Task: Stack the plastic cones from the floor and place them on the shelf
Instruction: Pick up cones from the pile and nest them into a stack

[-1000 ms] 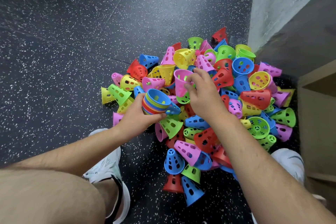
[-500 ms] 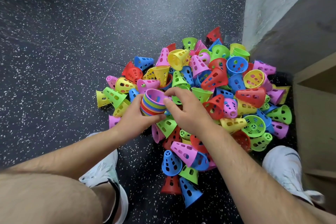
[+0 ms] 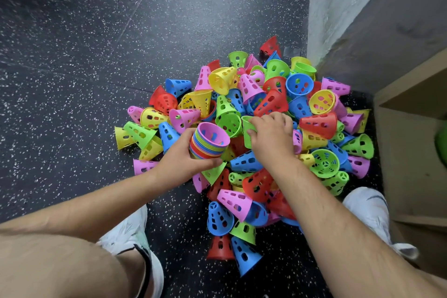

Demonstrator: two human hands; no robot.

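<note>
A heap of perforated plastic cones (image 3: 321, 126) in red, blue, green, yellow and pink lies on the dark speckled floor. My left hand (image 3: 181, 164) grips a nested stack of cones (image 3: 209, 144), wide ends up, with a pink cone on top. Just to its right, my right hand (image 3: 271, 138) curls round a light green cone (image 3: 247, 128) on top of the heap, its open rim facing left toward the stack. A wooden shelf unit (image 3: 411, 152) stands at the right edge.
A grey wall corner (image 3: 338, 19) rises behind the heap. My white shoes sit on the floor, the left shoe (image 3: 135, 237) below the left arm and the right shoe (image 3: 367, 208) beside the shelf. My bare knee fills the lower left.
My right hand dropped the pink cone onto the stack, which was blue on top before, then moved right and took hold of a green cone in the heap.
</note>
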